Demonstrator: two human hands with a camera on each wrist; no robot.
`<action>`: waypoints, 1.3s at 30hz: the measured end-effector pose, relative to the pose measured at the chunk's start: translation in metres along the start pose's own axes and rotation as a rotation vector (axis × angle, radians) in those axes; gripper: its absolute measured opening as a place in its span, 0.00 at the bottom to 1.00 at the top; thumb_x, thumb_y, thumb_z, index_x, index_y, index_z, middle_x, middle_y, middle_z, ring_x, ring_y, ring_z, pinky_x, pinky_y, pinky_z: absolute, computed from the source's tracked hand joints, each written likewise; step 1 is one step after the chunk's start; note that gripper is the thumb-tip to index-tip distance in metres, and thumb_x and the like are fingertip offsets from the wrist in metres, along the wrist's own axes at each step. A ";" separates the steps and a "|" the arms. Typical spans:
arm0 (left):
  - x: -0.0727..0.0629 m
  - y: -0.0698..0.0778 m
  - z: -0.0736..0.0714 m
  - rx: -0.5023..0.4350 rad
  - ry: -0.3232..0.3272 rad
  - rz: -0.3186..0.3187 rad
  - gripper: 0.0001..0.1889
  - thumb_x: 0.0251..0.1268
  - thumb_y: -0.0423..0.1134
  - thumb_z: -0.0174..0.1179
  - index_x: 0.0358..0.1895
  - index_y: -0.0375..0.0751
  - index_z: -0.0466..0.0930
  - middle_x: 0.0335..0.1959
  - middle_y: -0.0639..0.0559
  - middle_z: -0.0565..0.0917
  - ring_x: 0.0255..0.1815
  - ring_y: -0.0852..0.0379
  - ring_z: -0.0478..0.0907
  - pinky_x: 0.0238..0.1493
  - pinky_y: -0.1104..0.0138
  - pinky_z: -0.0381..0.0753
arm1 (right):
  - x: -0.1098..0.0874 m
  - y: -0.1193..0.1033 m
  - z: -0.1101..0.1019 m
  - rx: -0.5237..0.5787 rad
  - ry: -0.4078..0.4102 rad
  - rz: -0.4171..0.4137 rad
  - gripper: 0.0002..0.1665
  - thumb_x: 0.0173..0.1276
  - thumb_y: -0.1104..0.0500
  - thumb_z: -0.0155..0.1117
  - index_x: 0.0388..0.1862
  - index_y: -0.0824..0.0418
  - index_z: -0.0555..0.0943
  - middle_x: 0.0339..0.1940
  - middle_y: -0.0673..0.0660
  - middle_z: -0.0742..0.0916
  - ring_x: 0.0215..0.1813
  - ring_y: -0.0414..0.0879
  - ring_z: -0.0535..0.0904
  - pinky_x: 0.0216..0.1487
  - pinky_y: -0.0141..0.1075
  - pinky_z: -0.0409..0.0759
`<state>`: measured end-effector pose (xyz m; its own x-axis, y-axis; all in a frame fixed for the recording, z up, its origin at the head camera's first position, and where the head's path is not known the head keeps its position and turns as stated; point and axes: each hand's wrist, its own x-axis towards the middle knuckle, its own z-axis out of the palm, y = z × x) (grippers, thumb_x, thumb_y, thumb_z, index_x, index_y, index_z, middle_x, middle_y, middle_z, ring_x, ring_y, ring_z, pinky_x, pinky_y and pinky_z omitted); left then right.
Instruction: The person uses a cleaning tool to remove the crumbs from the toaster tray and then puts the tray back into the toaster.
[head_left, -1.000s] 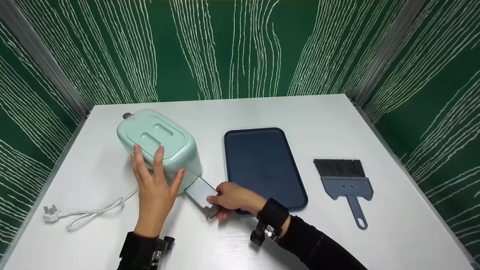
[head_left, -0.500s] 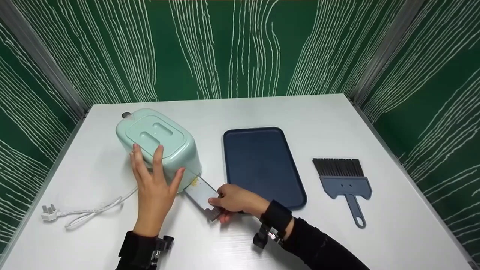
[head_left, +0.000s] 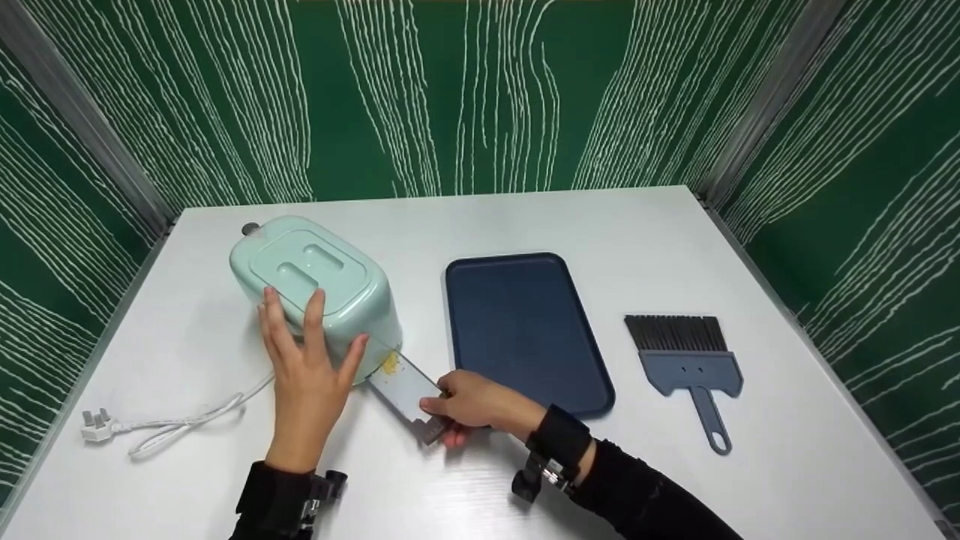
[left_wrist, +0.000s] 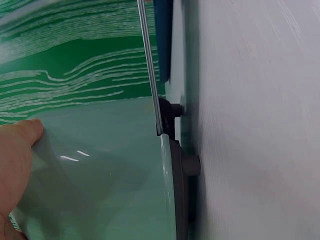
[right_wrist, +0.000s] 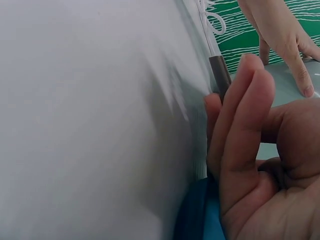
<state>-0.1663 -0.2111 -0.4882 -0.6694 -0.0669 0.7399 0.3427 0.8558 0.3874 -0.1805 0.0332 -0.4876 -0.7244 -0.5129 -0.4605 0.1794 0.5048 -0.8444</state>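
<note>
While looking at the mint-green toaster (head_left: 319,281), can see a thin pale tray (head_left: 401,390) jutting from its near right end, with yellow crumbs (head_left: 390,364) lying close to that end. Find the right hand (head_left: 469,397) clamped on the outer end of this tray, pinching it between thumb and fingers. Note the left hand (head_left: 306,386) laid against the toaster's near side, with fingers spread apart. To the right of the toaster, see a dark blue tray (head_left: 525,330) and, well beyond, a brush (head_left: 686,367) with dark bristles. To the toaster's left, see a white cord (head_left: 135,427) ending in a three-pin plug (head_left: 96,429), and beneath the toaster a white table (head_left: 450,499).
</note>
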 end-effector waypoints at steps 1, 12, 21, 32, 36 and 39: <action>0.000 0.000 0.000 0.001 -0.001 -0.001 0.43 0.68 0.47 0.76 0.81 0.44 0.62 0.84 0.20 0.46 0.86 0.20 0.46 0.69 0.26 0.71 | 0.000 0.000 0.000 0.001 0.000 -0.003 0.12 0.83 0.54 0.64 0.42 0.62 0.80 0.23 0.53 0.87 0.17 0.37 0.81 0.21 0.28 0.79; 0.000 0.001 0.000 0.001 0.000 0.004 0.43 0.68 0.47 0.76 0.81 0.43 0.63 0.84 0.20 0.46 0.86 0.20 0.46 0.71 0.26 0.70 | -0.005 0.001 0.000 0.004 -0.017 -0.014 0.12 0.84 0.55 0.62 0.43 0.63 0.79 0.22 0.53 0.87 0.16 0.36 0.81 0.21 0.27 0.80; 0.000 0.000 0.000 -0.011 0.011 0.012 0.42 0.68 0.46 0.76 0.80 0.43 0.64 0.84 0.20 0.47 0.86 0.21 0.47 0.73 0.26 0.67 | -0.010 0.002 -0.003 0.021 -0.026 0.009 0.13 0.84 0.54 0.62 0.45 0.64 0.79 0.23 0.55 0.87 0.17 0.36 0.81 0.22 0.28 0.80; 0.000 0.001 0.000 -0.011 0.007 0.012 0.42 0.68 0.46 0.76 0.80 0.42 0.64 0.84 0.20 0.46 0.85 0.19 0.47 0.71 0.26 0.69 | -0.016 0.002 -0.004 0.014 -0.022 0.000 0.11 0.84 0.56 0.61 0.44 0.64 0.79 0.23 0.54 0.87 0.17 0.36 0.81 0.21 0.28 0.80; 0.000 0.001 -0.001 -0.008 0.004 0.012 0.42 0.69 0.47 0.75 0.80 0.42 0.64 0.84 0.20 0.47 0.86 0.20 0.47 0.71 0.26 0.69 | -0.018 0.002 -0.005 0.012 -0.031 -0.008 0.12 0.84 0.55 0.61 0.45 0.64 0.79 0.23 0.55 0.88 0.17 0.36 0.81 0.21 0.28 0.81; 0.000 0.001 -0.001 -0.007 0.002 0.012 0.41 0.70 0.49 0.74 0.80 0.42 0.64 0.84 0.20 0.47 0.86 0.21 0.47 0.71 0.27 0.70 | -0.019 0.002 -0.006 0.009 -0.034 -0.002 0.12 0.84 0.54 0.62 0.46 0.64 0.80 0.25 0.55 0.89 0.18 0.37 0.82 0.22 0.28 0.81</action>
<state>-0.1655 -0.2111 -0.4872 -0.6637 -0.0580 0.7458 0.3551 0.8530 0.3824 -0.1701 0.0479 -0.4787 -0.7021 -0.5374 -0.4673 0.1834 0.4976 -0.8478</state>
